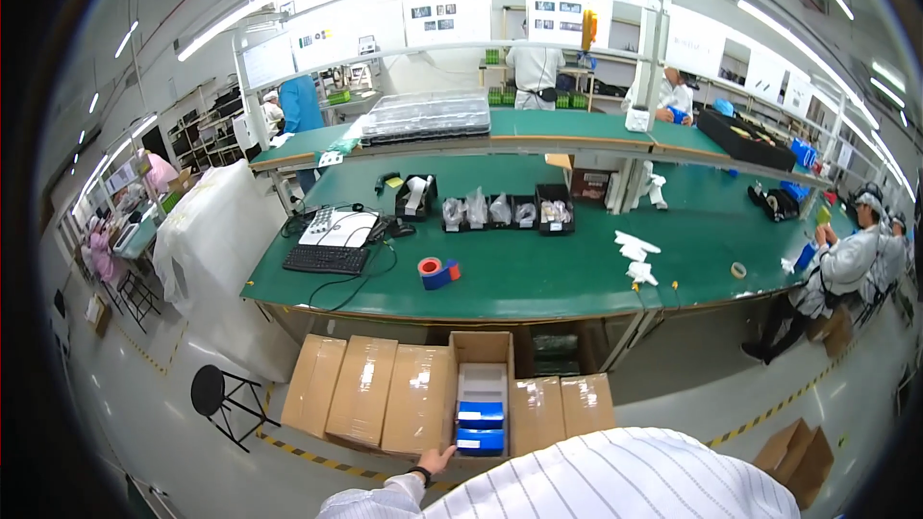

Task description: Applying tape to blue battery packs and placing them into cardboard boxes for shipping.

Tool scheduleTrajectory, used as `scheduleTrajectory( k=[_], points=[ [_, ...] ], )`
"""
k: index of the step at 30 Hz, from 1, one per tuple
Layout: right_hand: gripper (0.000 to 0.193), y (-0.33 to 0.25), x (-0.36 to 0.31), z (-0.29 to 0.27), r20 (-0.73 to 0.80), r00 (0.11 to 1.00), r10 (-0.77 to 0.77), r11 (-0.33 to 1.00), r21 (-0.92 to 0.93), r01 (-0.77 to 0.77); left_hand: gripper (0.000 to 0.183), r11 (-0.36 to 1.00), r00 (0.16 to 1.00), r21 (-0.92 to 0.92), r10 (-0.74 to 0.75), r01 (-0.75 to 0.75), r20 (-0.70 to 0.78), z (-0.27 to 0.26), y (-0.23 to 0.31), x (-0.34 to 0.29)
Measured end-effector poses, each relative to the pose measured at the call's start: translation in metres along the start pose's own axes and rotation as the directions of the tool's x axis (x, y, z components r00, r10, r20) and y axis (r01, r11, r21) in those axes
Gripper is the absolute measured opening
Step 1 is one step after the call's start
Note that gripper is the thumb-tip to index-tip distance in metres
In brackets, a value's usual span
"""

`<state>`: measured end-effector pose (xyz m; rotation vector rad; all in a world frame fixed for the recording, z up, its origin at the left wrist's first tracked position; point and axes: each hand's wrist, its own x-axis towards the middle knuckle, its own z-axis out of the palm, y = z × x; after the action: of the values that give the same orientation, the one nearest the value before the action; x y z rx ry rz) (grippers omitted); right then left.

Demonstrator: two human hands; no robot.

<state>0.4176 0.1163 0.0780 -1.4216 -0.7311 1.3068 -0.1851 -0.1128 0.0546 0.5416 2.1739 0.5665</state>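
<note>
My left hand, with a dark band at the wrist, reaches to the front left corner of an open cardboard carton on the floor. Its fingers are partly stretched out at the carton's edge, beside a blue box with a white label. A second blue box lies just behind that one, and pale grey packing shows deeper in the carton. White striped cloth of my clothing fills the lower middle, and my right hand does not show.
Taped cartons stand on both sides under a green workbench. On it are a keyboard, tape rolls and black parts bins. A black stool stands left; a person sits at the right.
</note>
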Motion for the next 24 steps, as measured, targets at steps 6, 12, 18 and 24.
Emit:
scheduleTrajectory(
  k=[6, 12, 18, 24],
  points=[
    [0.031, -0.076, 0.058, -0.021, -0.023, 0.995, -0.097, 0.980, -0.179, 0.092, 0.079, 0.900, 0.947, 0.394, 0.272, -0.188, -0.170, 0.035, -0.004, -0.053],
    [0.025, -0.135, 0.097, -0.070, 0.005, 0.975, -0.221, 0.861, -0.469, 0.197, 0.067, 0.880, 0.939, 0.339, 0.340, -0.334, 0.042, 0.139, 0.117, -0.058],
    [0.024, -0.119, 0.127, -0.096, 0.024, 0.995, -0.096, 0.858, -0.505, 0.095, 0.056, 0.887, 0.933, 0.290, 0.339, -0.359, 0.119, 0.192, 0.203, -0.057],
    [0.025, -0.136, 0.149, -0.090, 0.077, 0.991, -0.107, 0.798, -0.588, 0.132, 0.048, 0.906, 0.934, 0.252, 0.293, -0.339, 0.204, 0.238, 0.269, -0.033]
  ],
)
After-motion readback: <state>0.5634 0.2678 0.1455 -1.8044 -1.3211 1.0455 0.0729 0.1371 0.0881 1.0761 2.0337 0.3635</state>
